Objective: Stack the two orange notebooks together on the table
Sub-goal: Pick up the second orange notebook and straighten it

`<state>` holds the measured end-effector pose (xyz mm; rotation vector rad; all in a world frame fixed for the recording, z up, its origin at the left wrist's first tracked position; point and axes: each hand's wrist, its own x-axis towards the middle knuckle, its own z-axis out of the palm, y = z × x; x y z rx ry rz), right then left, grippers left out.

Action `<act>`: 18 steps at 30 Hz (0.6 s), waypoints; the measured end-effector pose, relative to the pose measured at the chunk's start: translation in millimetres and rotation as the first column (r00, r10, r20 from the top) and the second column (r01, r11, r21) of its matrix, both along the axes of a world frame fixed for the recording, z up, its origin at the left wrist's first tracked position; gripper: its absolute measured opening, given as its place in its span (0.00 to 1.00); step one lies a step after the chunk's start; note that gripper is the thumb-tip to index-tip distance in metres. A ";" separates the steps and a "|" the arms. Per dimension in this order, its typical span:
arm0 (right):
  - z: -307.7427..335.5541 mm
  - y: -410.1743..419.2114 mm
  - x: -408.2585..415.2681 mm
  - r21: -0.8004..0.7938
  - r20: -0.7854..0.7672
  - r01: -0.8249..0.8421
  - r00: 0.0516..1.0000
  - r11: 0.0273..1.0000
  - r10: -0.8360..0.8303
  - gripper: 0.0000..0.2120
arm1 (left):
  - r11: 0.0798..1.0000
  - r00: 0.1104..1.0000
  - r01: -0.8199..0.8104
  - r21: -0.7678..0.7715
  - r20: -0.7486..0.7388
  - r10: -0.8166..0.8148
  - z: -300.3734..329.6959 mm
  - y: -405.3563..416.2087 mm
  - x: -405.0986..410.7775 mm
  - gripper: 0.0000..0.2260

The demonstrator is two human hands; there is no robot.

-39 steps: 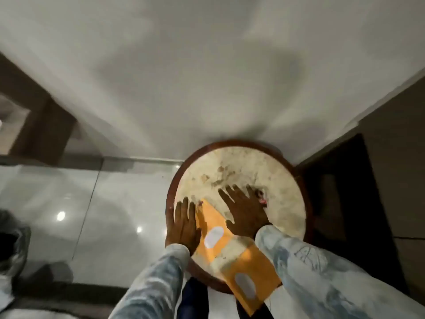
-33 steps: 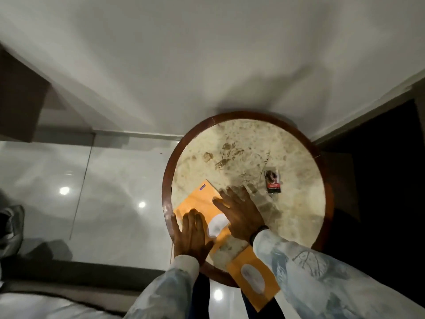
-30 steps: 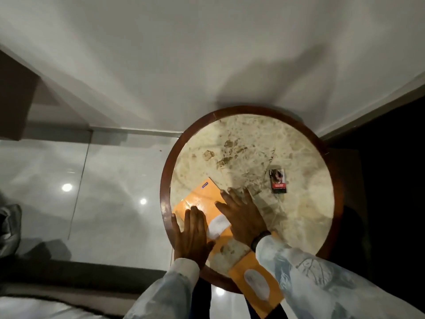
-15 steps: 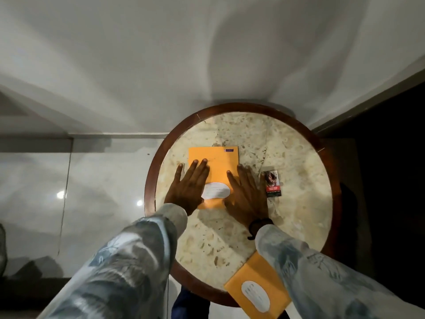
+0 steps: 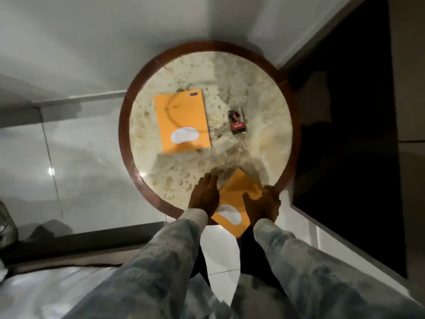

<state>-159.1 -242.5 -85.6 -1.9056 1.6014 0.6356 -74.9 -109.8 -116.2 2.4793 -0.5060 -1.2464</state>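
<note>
Head view: one flat orange notebook with a white oval label [image 5: 182, 121] is lying free on the round marble table with a dark wooden rim [image 5: 125, 143], left of a small dark carton [image 5: 236, 120]. The second orange notebook [image 5: 239, 199] is overhanging the near rim. The left hand [image 5: 204, 195] is resting flat and spread at its left edge; the right hand [image 5: 263, 207] is pressing its right edge, fingers loosely curled.

far notebook [image 5: 181, 122]: orange, white oval label near its near edge, closed, flat on the round table's left-centre | near notebook [image 5: 239, 199]: orange, white oval label, flat, turned diagonally, overhanging the table's near rim | the two lay well apart
</note>
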 end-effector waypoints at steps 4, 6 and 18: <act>-13.3 -2.0 -36.2 0.142 -0.147 0.402 0.912 0.905 -0.382 0.34 | 0.995 0.997 -0.081 0.062 -0.005 0.082 -3.9 -20.1 -38.8 0.23; -18.9 -4.5 -42.6 0.226 -0.164 0.447 0.893 0.866 -0.418 0.31 | 0.984 0.987 -0.158 0.085 0.026 0.156 -5.4 -26.4 -45.0 0.22; 4.0 -2.4 21.5 0.111 0.249 0.131 0.956 0.985 -0.156 0.22 | 0.849 0.852 -0.509 -0.140 0.061 0.520 6.7 1.3 9.9 0.09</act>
